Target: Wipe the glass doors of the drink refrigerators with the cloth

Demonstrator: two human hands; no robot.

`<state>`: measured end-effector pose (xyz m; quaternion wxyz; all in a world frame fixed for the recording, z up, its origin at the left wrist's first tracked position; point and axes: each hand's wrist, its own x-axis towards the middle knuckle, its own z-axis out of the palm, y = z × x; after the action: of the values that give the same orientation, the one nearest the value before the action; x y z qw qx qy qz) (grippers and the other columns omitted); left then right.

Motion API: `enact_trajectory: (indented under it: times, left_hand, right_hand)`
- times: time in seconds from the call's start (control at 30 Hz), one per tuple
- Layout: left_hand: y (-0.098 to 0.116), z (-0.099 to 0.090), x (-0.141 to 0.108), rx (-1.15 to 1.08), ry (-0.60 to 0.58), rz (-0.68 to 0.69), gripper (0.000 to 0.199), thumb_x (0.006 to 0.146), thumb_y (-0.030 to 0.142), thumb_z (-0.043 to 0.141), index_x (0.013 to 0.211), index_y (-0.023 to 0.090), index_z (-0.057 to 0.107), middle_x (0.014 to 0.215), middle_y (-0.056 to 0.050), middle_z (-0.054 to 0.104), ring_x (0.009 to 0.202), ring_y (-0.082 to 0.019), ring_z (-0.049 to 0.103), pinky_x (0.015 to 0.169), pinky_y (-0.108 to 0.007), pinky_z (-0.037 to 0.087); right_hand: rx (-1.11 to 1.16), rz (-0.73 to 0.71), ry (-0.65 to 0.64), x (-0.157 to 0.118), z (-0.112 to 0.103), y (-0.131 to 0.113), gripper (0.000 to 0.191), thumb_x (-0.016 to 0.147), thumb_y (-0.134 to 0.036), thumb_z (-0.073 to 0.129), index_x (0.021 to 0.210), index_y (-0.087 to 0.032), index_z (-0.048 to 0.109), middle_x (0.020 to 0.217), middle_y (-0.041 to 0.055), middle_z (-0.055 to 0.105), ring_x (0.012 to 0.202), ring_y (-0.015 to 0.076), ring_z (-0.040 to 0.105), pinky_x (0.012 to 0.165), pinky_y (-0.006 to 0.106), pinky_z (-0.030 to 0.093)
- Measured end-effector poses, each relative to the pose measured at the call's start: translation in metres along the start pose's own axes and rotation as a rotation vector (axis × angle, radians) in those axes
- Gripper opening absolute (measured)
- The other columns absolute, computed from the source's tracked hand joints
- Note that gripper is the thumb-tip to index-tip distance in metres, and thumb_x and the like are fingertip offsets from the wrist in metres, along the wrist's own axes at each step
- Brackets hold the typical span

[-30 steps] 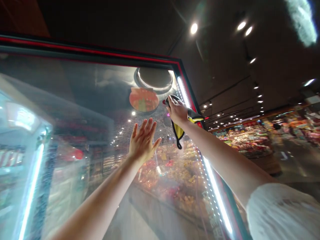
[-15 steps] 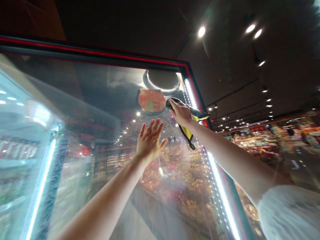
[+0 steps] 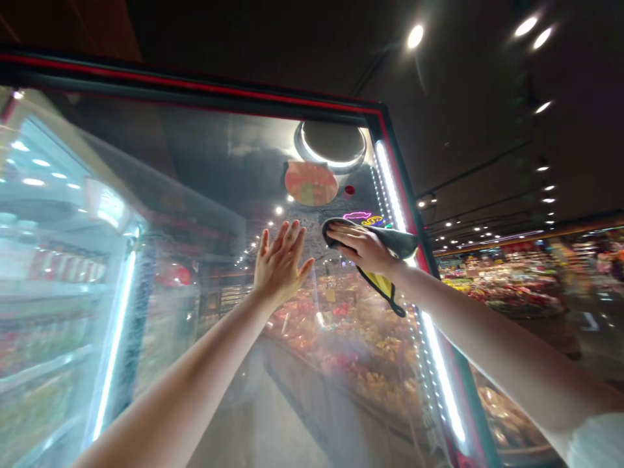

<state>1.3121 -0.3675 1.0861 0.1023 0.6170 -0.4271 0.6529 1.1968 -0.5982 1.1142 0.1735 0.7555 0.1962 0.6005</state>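
Note:
A large glass door (image 3: 195,188) in a black and red frame fills much of the view. Flat against its middle is my left hand (image 3: 281,263), empty, fingers spread. To its right, my right hand (image 3: 363,247) presses a dark grey and yellow cloth (image 3: 404,242) on the glass near the right frame edge. The fingers lie stretched over the cloth, and its yellow corner with a loop hangs below the wrist. Above the hands, a round orange sticker or reflection (image 3: 311,183) shows on the pane.
An upright light strip (image 3: 443,377) runs along the door's right side. Lit shelves (image 3: 43,312) stand at the left, behind or reflected in the glass. Store displays (image 3: 507,279) lie at the far right, under ceiling lights.
My right hand has moved down with the cloth, which now covers more of the area around the fingers. My left hand has shifted slightly left and up. The view has tilted a little.

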Motion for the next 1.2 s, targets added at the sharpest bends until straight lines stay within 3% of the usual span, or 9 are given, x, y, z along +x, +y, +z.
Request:
enact_trajectory:
  times: [0.1,0.23,0.33,0.5,0.6,0.77,0.87,1.0,1.2]
  left_hand:
    - [-0.011,-0.009,-0.012,0.013,-0.024,0.021,0.075,0.102,0.047,0.04,0.165,0.032,0.002,0.171,-0.004,0.026,0.158,-0.027,0.021,0.13,-0.055,0.006]
    - [-0.023,-0.015,-0.022,0.023,-0.045,-0.006,0.075,0.103,0.048,0.039,0.165,0.032,0.001,0.171,-0.005,0.026,0.159,-0.027,0.02,0.13,-0.055,0.005]
    - [-0.025,-0.015,-0.027,0.012,-0.057,-0.027,0.077,0.102,0.049,0.04,0.165,0.034,-0.002,0.171,-0.004,0.025,0.159,-0.027,0.021,0.13,-0.055,0.006]
    - [-0.036,-0.027,-0.042,0.021,-0.092,-0.046,0.082,0.101,0.048,0.043,0.165,0.032,-0.004,0.172,-0.004,0.02,0.159,-0.028,0.019,0.13,-0.055,0.004]
    - [-0.053,-0.041,-0.054,0.057,-0.107,-0.06,0.083,0.1,0.049,0.045,0.165,0.031,-0.004,0.173,-0.005,0.019,0.159,-0.029,0.019,0.13,-0.056,0.005]
    - [-0.082,-0.053,-0.068,0.121,-0.1,-0.137,0.088,0.098,0.059,0.045,0.166,0.028,-0.002,0.172,-0.009,0.018,0.158,-0.035,0.017,0.127,-0.065,0.01]
    - [-0.091,-0.052,-0.074,0.122,-0.128,-0.167,0.088,0.097,0.065,0.043,0.166,0.028,0.002,0.172,-0.01,0.017,0.158,-0.039,0.016,0.124,-0.07,0.013]
    - [-0.095,-0.051,-0.08,0.085,-0.141,-0.163,0.088,0.096,0.068,0.044,0.166,0.03,0.003,0.172,-0.009,0.017,0.159,-0.037,0.015,0.125,-0.069,0.014]
    - [-0.098,-0.049,-0.088,0.061,-0.117,-0.146,0.087,0.098,0.064,0.045,0.165,0.032,-0.001,0.173,-0.007,0.016,0.159,-0.034,0.014,0.126,-0.066,0.014]
  right_hand:
    - [-0.084,0.177,0.076,-0.005,-0.004,0.007,0.043,0.101,-0.03,0.049,0.142,-0.023,0.058,0.147,0.0064,0.062,0.137,0.0237,0.057,0.122,0.049,0.037]
    - [-0.17,0.386,0.22,0.048,0.015,-0.01,0.044,0.103,-0.029,0.045,0.144,-0.017,0.056,0.153,0.0103,0.055,0.141,0.025,0.053,0.126,0.05,0.027]
    - [-0.13,0.247,0.164,0.067,0.034,-0.043,0.047,0.104,-0.029,0.045,0.149,-0.019,0.052,0.16,0.009,0.047,0.148,0.0234,0.044,0.124,0.046,0.031]
    - [-0.034,-0.077,-0.024,0.018,0.026,-0.057,0.043,0.103,-0.027,0.046,0.143,-0.029,0.06,0.155,0.0026,0.054,0.145,0.0194,0.049,0.123,0.044,0.034]
    - [-0.085,0.068,0.043,0.016,0.017,-0.039,0.043,0.102,-0.027,0.046,0.143,-0.028,0.06,0.153,0.0033,0.056,0.143,0.0223,0.051,0.122,0.047,0.035]
    - [-0.138,0.363,0.184,0.088,0.036,-0.063,0.049,0.103,-0.029,0.046,0.15,-0.02,0.053,0.158,0.011,0.049,0.146,0.0287,0.046,0.119,0.052,0.037]
    - [-0.094,0.209,0.125,0.1,0.05,-0.095,0.046,0.104,-0.03,0.046,0.148,-0.024,0.055,0.158,0.0086,0.049,0.147,0.0262,0.045,0.121,0.051,0.035]
    - [-0.025,-0.096,-0.033,0.064,0.046,-0.097,0.042,0.103,-0.026,0.044,0.141,-0.032,0.062,0.154,0.0005,0.055,0.144,0.0187,0.049,0.122,0.044,0.035]
    - [-0.107,0.266,0.199,0.095,0.045,-0.07,0.045,0.101,-0.022,0.042,0.142,-0.021,0.062,0.153,0.0079,0.056,0.141,0.025,0.052,0.117,0.047,0.042]
